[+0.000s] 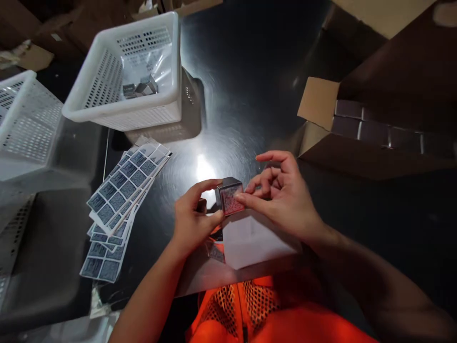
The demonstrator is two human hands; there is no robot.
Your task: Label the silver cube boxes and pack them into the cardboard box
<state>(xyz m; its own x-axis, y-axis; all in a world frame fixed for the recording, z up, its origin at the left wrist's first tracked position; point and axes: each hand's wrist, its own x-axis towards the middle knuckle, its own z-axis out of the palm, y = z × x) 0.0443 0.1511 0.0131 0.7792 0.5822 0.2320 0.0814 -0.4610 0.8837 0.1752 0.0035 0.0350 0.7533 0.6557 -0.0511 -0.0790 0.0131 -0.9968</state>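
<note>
My left hand (196, 209) grips a small, dark, shiny box (231, 196) between thumb and fingers. A square label with fine print covers the face turned towards me. The thumb of my right hand (276, 193) rests on that label, its index finger stretched out away from the box and the other fingers curled. Directly below both hands lies a white surface (259, 240), whose kind I cannot make out. Beside it, partly hidden by my left wrist, is another small shiny piece (215, 251). Sheets of square printed labels (123, 186) lie fanned out left of my left hand.
A white perforated basket (121, 114) stands at the back left, with a clear bag and several small metallic boxes (143, 88) inside. Another white basket (32, 119) is further left. To the right, an open cardboard carton (319, 102) holds rows of dark boxes (373, 131).
</note>
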